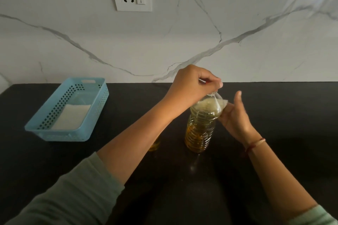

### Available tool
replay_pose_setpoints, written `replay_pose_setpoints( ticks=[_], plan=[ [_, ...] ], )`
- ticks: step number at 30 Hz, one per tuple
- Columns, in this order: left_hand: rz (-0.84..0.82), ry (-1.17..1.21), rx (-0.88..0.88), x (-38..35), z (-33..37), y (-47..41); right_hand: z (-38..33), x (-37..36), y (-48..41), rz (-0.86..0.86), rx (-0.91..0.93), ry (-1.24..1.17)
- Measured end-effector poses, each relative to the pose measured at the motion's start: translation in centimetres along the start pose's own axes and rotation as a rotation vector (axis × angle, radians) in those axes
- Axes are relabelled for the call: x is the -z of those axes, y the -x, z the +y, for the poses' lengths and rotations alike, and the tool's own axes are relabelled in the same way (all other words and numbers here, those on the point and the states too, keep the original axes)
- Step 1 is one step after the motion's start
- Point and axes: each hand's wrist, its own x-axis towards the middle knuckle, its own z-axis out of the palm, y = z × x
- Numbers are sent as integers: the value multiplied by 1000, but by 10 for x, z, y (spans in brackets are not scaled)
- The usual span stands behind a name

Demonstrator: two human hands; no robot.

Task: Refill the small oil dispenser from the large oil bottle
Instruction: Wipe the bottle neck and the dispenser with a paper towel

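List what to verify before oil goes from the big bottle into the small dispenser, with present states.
1. Large ribbed clear plastic oil bottle upright on the black countertop: ok.
2. Left hand pinching at the bottle's top: ok.
3. Bottle mouth uncapped: cannot tell, fingers cover it.
4. Right hand holding the bottle's shoulder: ok.
5. Small oil dispenser open and reachable: cannot tell, mostly hidden under the left forearm.
6. Blue perforated plastic basket apart from the bottle: ok, at the far left.
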Motion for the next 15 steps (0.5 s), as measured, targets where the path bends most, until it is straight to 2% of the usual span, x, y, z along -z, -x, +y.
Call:
replay_pose_setpoints(
  ticks=[3,8,11,14,15],
  plan=[
    [-1,-5,-8,0,1,-1,-14,8,-6,-61,15,-22],
    [-8,-4,12,1,1,2,1,-7,-18,-166,-64,32],
    [-5,5,14,0,4,2,-7,-2,-24,-220,-108,-50],
    [-2,4,20,-2,4,2,-16,-1,-36,-385,-221,-195],
    [-1,3,23,-2,4,2,-15,-2,-41,-370,-217,-185]
  ],
)
